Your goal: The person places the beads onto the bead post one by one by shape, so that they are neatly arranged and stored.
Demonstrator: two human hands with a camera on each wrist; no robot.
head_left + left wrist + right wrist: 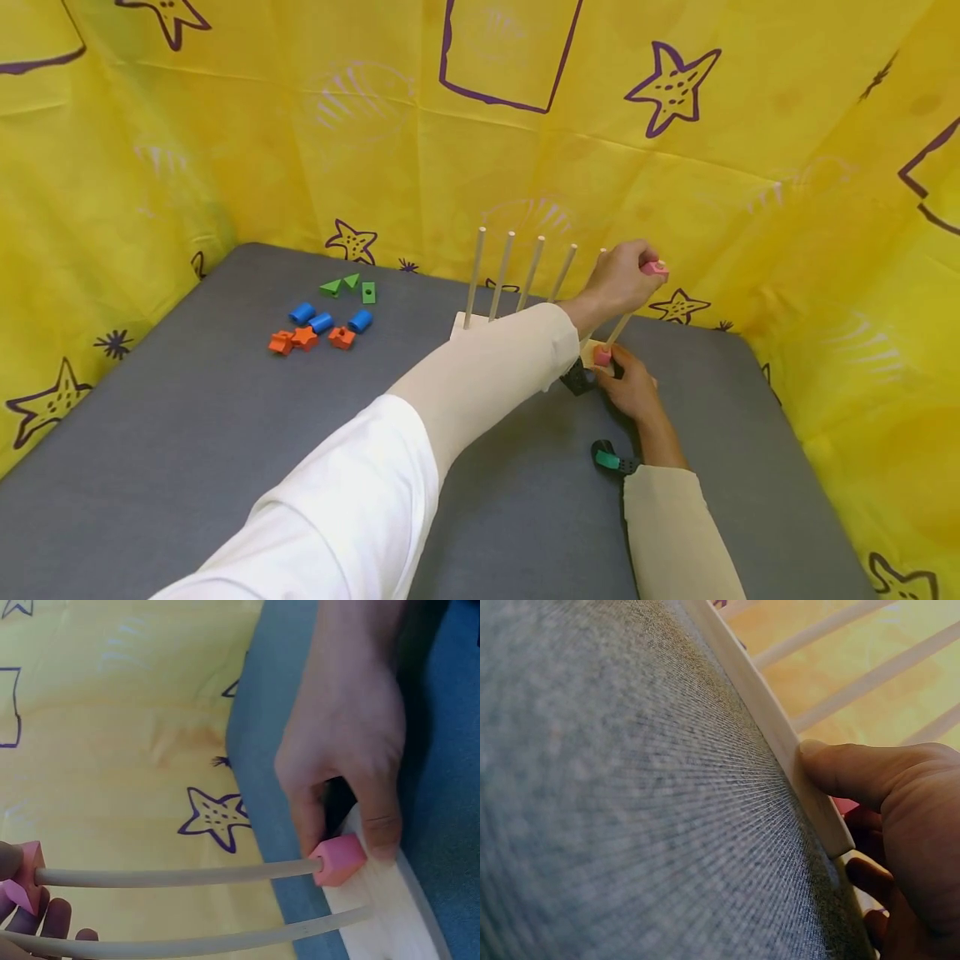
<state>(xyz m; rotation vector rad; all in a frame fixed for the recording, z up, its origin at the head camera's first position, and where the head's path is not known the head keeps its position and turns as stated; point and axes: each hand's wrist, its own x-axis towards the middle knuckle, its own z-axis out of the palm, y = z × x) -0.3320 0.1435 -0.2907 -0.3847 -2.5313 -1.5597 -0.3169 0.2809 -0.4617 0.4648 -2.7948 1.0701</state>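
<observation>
A wooden base (460, 323) with several upright pegs stands at the back of the table. At the top of its rightmost peg, my left hand (624, 273) pinches a pink block (31, 874), which has the peg's end in its hole. Another pink block (341, 859) sits at the foot of that same peg, against the base. My right hand (633, 385) grips the right end of the base there. Its thumb (840, 769) presses the front edge in the right wrist view, the fingers reaching behind. My left forearm hides the base's middle.
Left of the base lie green blocks (368, 292), blue cylinders (322, 322) and orange star-shaped blocks (305, 337) on the grey table (225, 467). A yellow patterned cloth (360, 150) hangs around the back and sides. A black and green wrist device (611, 459) is by the right wrist.
</observation>
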